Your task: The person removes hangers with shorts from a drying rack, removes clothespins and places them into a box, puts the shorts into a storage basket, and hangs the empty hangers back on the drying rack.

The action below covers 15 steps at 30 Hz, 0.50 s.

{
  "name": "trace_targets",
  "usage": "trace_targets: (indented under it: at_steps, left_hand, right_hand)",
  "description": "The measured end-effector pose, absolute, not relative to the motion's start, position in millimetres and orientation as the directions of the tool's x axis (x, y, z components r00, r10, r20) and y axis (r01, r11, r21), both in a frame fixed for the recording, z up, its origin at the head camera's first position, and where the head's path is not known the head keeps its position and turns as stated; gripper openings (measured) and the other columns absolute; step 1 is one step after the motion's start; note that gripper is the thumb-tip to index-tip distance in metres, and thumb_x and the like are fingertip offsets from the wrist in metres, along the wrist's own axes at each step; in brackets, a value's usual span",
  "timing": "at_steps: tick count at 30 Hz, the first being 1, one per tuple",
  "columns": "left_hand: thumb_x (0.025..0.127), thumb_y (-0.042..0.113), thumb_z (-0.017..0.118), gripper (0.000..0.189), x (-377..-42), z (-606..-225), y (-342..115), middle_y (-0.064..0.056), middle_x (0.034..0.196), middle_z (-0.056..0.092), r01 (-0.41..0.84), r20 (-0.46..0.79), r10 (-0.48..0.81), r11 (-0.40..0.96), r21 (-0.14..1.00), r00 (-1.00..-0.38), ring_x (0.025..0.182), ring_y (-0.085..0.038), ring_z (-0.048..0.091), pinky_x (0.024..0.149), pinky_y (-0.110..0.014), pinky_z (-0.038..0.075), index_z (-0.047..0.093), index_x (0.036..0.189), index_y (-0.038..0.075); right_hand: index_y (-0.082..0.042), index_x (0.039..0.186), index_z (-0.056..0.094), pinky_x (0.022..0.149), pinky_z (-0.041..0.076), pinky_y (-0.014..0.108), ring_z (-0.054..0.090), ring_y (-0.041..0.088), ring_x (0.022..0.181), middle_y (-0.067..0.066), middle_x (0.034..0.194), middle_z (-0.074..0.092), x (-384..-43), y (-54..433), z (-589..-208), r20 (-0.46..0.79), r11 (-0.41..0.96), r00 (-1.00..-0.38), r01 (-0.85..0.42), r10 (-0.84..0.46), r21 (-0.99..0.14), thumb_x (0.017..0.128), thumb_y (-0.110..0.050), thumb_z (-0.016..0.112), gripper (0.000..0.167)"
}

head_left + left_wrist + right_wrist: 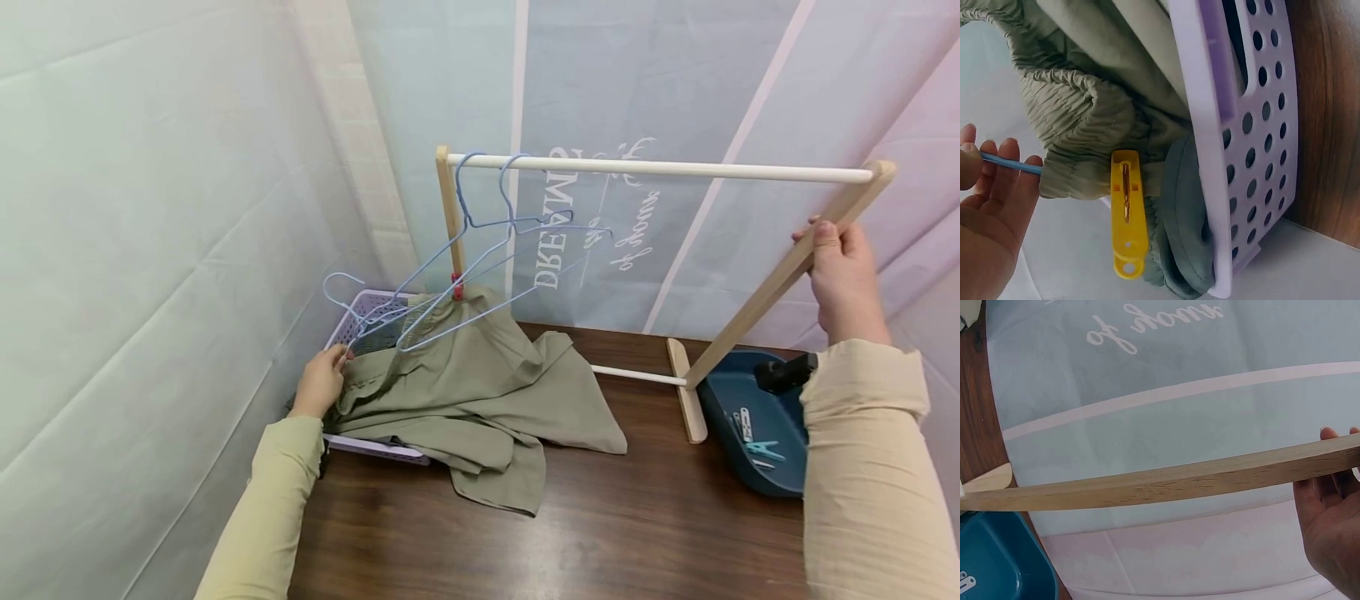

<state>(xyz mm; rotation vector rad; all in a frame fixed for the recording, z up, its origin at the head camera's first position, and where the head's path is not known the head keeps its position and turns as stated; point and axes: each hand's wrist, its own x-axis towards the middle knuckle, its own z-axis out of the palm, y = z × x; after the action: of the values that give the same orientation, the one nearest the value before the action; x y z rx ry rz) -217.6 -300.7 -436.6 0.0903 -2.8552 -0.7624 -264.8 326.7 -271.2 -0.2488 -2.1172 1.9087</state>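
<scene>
My left hand (320,382) pinches the end of a light blue wire hanger (341,307), whose hook points up and away. In the left wrist view the wire (1013,164) runs into the gathered elastic waistband of an olive garment (1072,119). A yellow clothespin (1129,212) clips that waistband, and a red clothespin (457,287) shows at its far end. The cloth (480,375) spills over the basket onto the wooden surface. My right hand (843,271) grips the right wooden post (772,292) of a clothes rack, fingers wrapped round it below the top rail.
Two blue wire hangers (480,262) hang at the left of the white top rail (660,169). The lilac basket (375,450) stands against the left wall. At right, a teal bin (750,479) contains several clothespins (763,450) and a black object (783,373) overlaps it.
</scene>
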Motion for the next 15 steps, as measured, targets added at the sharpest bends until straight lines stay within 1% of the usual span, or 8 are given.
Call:
trace_targets:
  at_steps: [2,5,9,11,15]
  left_hand:
    - [0.100,0.005,0.040,0.019,-216.4,-435.0,-301.0,-0.025,0.098,0.058,-0.022,0.151,-0.114,0.862,0.506,-0.982,0.094,-0.042,0.056,0.078,-0.053,0.043,0.058,0.105,0.002]
    - [0.100,0.006,0.040,0.020,-214.9,-434.3,-301.1,-0.026,0.101,0.059,-0.044,0.131,-0.127,0.861,0.506,-0.983,0.095,-0.041,0.056,0.078,-0.051,0.043,0.059,0.107,0.003]
    - [0.099,0.005,0.041,0.021,-213.5,-435.4,-301.9,-0.028,0.105,0.060,-0.026,0.140,-0.107,0.874,0.486,-0.984,0.097,-0.043,0.057,0.077,-0.052,0.044,0.060,0.109,0.004]
    - [0.098,0.003,0.043,0.022,-212.3,-436.5,-302.5,-0.028,0.104,0.061,-0.002,0.156,-0.085,0.885,0.466,-0.984,0.098,-0.045,0.058,0.077,-0.053,0.044,0.061,0.109,0.004]
    - [0.095,0.001,0.045,0.022,-210.5,-438.9,-304.1,-0.028,0.099,0.062,0.021,0.178,-0.064,0.899,0.438,-0.982,0.095,-0.045,0.059,0.076,-0.054,0.045,0.062,0.109,0.004]
  right_hand:
    - [-0.034,0.123,0.044,0.122,0.004,0.035,0.040,0.006,0.121,-0.019,0.103,0.049,-264.4,326.8,-271.0,0.084,0.100,-0.948,-0.056,0.308,-0.993,0.090,-0.052,0.043,0.038]
    - [-0.034,0.124,0.044,0.122,0.005,0.035,0.040,0.006,0.121,-0.020,0.103,0.049,-264.6,326.6,-271.2,0.083,0.114,-0.948,-0.050,0.308,-0.992,0.090,-0.052,0.042,0.038]
    - [-0.034,0.122,0.045,0.122,0.005,0.034,0.042,0.005,0.117,-0.019,0.102,0.050,-264.2,327.6,-271.9,0.095,0.103,-0.946,-0.066,0.309,-0.992,0.090,-0.052,0.043,0.036]
    - [-0.033,0.120,0.046,0.122,0.006,0.033,0.044,0.004,0.114,-0.018,0.102,0.051,-263.6,328.4,-272.2,0.108,0.085,-0.945,-0.085,0.309,-0.993,0.090,-0.051,0.044,0.034]
    - [-0.032,0.119,0.046,0.122,0.006,0.033,0.045,0.004,0.112,-0.017,0.101,0.050,-263.1,328.8,-272.2,0.119,0.079,-0.944,-0.099,0.307,-0.992,0.091,-0.050,0.045,0.033]
